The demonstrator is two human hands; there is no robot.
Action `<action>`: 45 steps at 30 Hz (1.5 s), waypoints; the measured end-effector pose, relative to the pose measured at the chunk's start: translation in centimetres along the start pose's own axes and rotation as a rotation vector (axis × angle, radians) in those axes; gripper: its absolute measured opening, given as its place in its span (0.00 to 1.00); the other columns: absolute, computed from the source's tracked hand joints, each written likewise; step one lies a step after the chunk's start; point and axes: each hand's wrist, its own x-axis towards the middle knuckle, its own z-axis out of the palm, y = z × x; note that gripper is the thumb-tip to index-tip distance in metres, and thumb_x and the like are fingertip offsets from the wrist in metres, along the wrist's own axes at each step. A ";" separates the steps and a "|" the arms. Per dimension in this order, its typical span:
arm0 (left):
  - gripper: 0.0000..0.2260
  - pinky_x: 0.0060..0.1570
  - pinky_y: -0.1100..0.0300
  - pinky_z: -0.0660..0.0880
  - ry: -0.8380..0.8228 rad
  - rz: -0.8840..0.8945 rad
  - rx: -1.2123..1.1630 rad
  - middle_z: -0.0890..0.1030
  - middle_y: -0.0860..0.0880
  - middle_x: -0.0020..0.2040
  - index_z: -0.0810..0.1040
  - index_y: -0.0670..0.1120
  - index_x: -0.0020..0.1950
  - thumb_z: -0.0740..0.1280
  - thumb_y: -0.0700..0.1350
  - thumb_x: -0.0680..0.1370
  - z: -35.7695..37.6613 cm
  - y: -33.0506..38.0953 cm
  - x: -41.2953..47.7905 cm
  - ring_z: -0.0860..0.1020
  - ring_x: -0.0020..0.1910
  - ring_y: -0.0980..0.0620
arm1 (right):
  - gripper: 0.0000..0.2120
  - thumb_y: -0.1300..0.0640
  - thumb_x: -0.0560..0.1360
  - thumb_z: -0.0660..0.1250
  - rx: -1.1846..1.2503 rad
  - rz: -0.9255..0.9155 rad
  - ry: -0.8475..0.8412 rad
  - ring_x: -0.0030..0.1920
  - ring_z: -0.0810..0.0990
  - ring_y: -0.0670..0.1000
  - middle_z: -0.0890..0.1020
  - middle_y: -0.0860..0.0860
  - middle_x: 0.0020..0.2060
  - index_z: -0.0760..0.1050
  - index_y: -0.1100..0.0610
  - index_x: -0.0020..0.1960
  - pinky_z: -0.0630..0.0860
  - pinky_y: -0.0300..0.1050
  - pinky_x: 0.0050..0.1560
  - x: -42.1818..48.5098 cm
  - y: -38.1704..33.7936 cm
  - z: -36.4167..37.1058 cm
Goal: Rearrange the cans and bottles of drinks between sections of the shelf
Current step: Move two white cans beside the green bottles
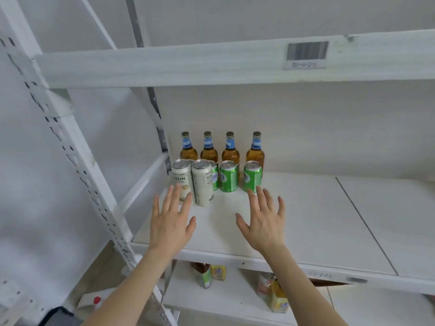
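On the white shelf board (306, 222), at its back left, stand several amber bottles (231, 149) with blue neck labels in a row. In front of them stand green cans (228, 176) and two taller white cans (202, 182). My left hand (171, 222) hovers with fingers spread just in front of the leftmost white can (182, 177), holding nothing. My right hand (263, 220) is spread the same way, its fingertips near the rightmost green can (252, 176). Neither hand grips a drink.
A white upright post (70, 147) with slots runs down the left side. The upper shelf beam (211, 64) carries a barcode label (307, 52). On the lower shelf stand a brown bottle (203, 274) and yellow cartons (279, 300). A seam (367, 227) divides the shelf board.
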 end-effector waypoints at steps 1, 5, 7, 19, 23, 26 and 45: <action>0.30 0.70 0.34 0.62 0.002 0.007 -0.006 0.67 0.37 0.75 0.72 0.45 0.73 0.71 0.56 0.73 0.5 -1.3 0.3 0.64 0.76 0.38 | 0.33 0.36 0.74 0.56 0.004 0.010 0.009 0.70 0.72 0.60 0.75 0.59 0.69 0.71 0.58 0.70 0.55 0.63 0.69 0.4 -1.2 0.3; 0.32 0.69 0.34 0.63 0.037 0.063 -0.031 0.70 0.37 0.73 0.71 0.45 0.73 0.73 0.56 0.72 2.1 -6.0 1.7 0.67 0.74 0.38 | 0.35 0.35 0.74 0.54 0.026 0.071 0.031 0.71 0.71 0.59 0.74 0.57 0.70 0.70 0.57 0.71 0.60 0.64 0.71 2.2 -5.8 1.8; 0.33 0.69 0.34 0.64 0.061 0.074 -0.032 0.71 0.37 0.73 0.72 0.44 0.72 0.73 0.57 0.72 2.8 -8.0 2.5 0.68 0.73 0.37 | 0.36 0.35 0.74 0.54 0.050 0.096 0.044 0.71 0.71 0.59 0.74 0.57 0.70 0.69 0.58 0.72 0.60 0.64 0.70 3.0 -7.7 2.6; 0.40 0.72 0.43 0.63 -0.150 -0.004 -0.423 0.67 0.42 0.76 0.59 0.43 0.78 0.67 0.63 0.74 9.9 -10.4 6.7 0.67 0.73 0.41 | 0.42 0.32 0.72 0.54 0.226 0.164 -0.003 0.72 0.67 0.55 0.69 0.52 0.74 0.57 0.55 0.78 0.60 0.56 0.71 7.9 -10.3 6.5; 0.40 0.71 0.49 0.66 -0.237 -0.080 -0.790 0.67 0.45 0.76 0.58 0.44 0.78 0.72 0.58 0.73 12.7 -9.2 8.3 0.67 0.73 0.45 | 0.40 0.38 0.74 0.65 0.466 0.157 -0.053 0.71 0.69 0.53 0.69 0.50 0.73 0.56 0.54 0.78 0.64 0.54 0.69 10.1 -9.9 8.5; 0.37 0.68 0.51 0.70 -0.316 -0.196 -1.123 0.72 0.51 0.72 0.61 0.47 0.76 0.76 0.50 0.72 14.2 -8.2 9.4 0.71 0.70 0.51 | 0.39 0.38 0.72 0.67 0.760 0.164 -0.091 0.68 0.72 0.51 0.72 0.47 0.70 0.58 0.51 0.76 0.70 0.55 0.67 11.4 -9.9 9.6; 0.37 0.60 0.51 0.78 -0.473 -0.350 -1.663 0.82 0.50 0.61 0.71 0.54 0.66 0.80 0.52 0.58 15.5 -8.1 10.4 0.81 0.60 0.50 | 0.26 0.52 0.67 0.79 1.308 0.246 -0.192 0.53 0.82 0.41 0.84 0.44 0.54 0.74 0.48 0.63 0.79 0.40 0.53 13.9 -8.6 10.7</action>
